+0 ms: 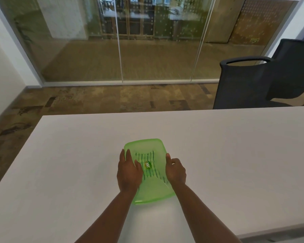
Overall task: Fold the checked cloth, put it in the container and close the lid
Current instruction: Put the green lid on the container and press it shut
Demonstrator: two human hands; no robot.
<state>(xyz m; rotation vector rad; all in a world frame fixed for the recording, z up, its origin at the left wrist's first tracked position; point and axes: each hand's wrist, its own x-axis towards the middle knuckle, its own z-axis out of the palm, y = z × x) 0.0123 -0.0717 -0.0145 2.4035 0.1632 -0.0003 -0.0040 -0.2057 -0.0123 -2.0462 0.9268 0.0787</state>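
A translucent green lid [144, 148] lies on top of the container in the middle of the white table [226, 155]. Through the lid I see dark stripes of the checked cloth [150, 156] and a small round label [147, 165]. My left hand [128, 171] lies flat on the lid's left side, fingers stretched forward and together. My right hand [175, 170] rests on the lid's right edge, thumb pointing forward along the rim and fingers curled over the side. The container's body is hidden under the lid and my hands.
A black office chair [249, 85] stands past the table's far right edge. Beyond the table are patterned carpet and a glass partition wall [119, 41]. The table's left edge runs diagonally at the left.
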